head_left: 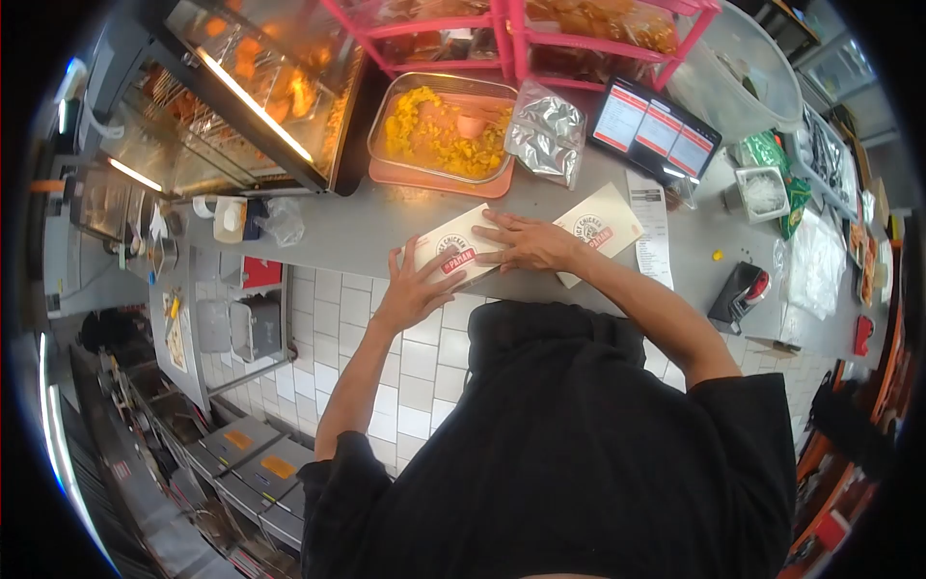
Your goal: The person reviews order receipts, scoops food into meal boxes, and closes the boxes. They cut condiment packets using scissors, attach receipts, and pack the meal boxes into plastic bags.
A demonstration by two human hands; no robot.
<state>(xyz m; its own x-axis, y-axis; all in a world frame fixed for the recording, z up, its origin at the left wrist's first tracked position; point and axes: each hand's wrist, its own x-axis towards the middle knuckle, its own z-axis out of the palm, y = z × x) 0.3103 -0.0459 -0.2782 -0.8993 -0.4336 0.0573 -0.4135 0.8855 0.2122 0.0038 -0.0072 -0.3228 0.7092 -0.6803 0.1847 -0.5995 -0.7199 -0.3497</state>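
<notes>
Here, on the grey counter [338, 222], at its near edge, a cream PAMAN chicken box [449, 241] lay left of a matching box [612, 214], its right end under the spread right hand [531, 243] and its left end under the splayed left hand [413, 291].

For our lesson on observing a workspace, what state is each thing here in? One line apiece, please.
Left box: appears closed, under both hands
Left hand: open, on the box
Right hand: open, on the box
Right box: appears closed
Tablet: screen lit
Food tray: uncovered, partly filled
Light strip: on
Foil bag: crumpled
</notes>
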